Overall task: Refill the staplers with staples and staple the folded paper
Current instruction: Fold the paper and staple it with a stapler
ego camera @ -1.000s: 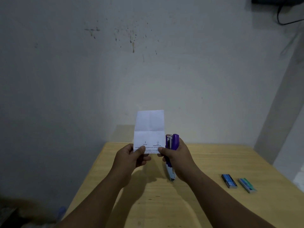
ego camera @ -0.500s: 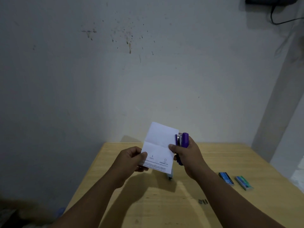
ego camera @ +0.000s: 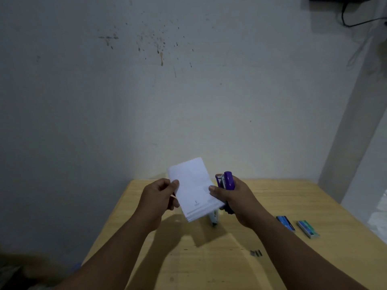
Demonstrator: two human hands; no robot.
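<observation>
Left hand: my left hand [ego camera: 159, 198] pinched the left edge of the folded paper [ego camera: 194, 189] between thumb and fingers, above the far part of the desk [ego camera: 293, 197].
Right hand: my right hand [ego camera: 234, 201] was closed around the purple stapler [ego camera: 228, 181], with its thumb pressed on the right edge of the paper.
Folded paper: it was held in the air between both hands, tilted with its top leaning left; small print showed near its lower edge.
Purple stapler: it stood roughly upright in my grip, just beside the paper's right edge, with its metal nose at the top.
Second stapler: a pale one [ego camera: 214, 219] showed partly below the paper; I could not tell whether it rested on the desk.
Staple boxes: a blue box [ego camera: 285, 223] and a green box [ego camera: 307, 228] lay side by side on the desk, right of my right forearm.
Loose staples: a short strip [ego camera: 256, 253] lay on the desk, nearer to me than the boxes.
</observation>
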